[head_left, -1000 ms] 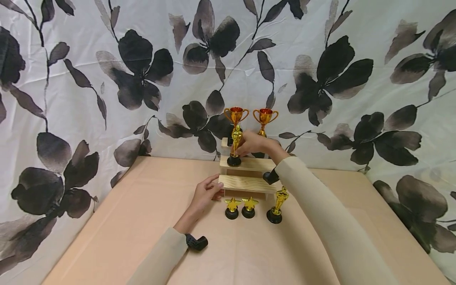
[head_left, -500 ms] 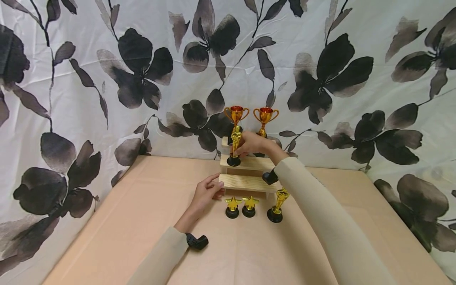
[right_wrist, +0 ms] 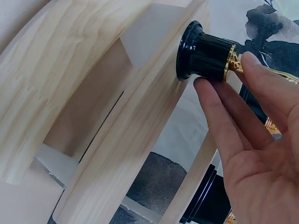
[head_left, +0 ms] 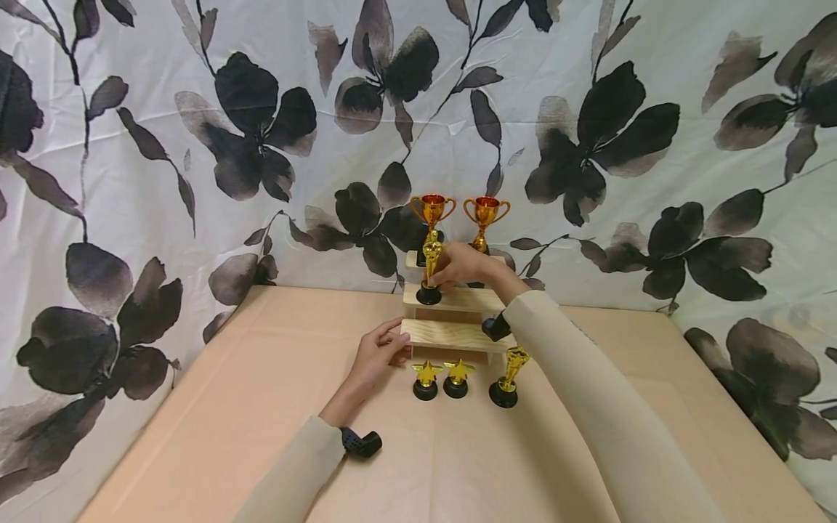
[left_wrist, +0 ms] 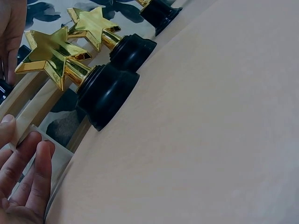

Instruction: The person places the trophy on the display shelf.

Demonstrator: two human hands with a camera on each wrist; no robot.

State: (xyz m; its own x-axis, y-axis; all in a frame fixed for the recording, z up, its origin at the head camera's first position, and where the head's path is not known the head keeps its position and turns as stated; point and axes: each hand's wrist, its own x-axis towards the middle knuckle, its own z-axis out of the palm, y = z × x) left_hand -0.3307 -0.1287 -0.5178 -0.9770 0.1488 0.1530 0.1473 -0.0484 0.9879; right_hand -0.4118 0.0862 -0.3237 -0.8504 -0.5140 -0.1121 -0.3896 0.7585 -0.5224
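My right hand (head_left: 461, 263) holds a gold figure trophy (head_left: 432, 250) low down, thumb and fingers around the part just above its black base (right_wrist: 203, 51). That base stands on the middle step (head_left: 471, 299) of a small wooden tiered stand, toward its left end. My left hand (head_left: 379, 347) grips the left end of the lowest step (head_left: 451, 335), thumb at the board and fingers beneath it beside the pale side support (left_wrist: 58, 149). In front of the stand are two gold star trophies (head_left: 427, 374) (head_left: 459, 373) on black bases.
Two orange-gold cup trophies (head_left: 434, 208) (head_left: 487, 212) stand on the top step, their lower parts partly hidden. A second gold figure trophy (head_left: 513, 370) is on the table (head_left: 294, 349) at the right, close under my right sleeve. A floral cloth (head_left: 261, 109) hangs behind.
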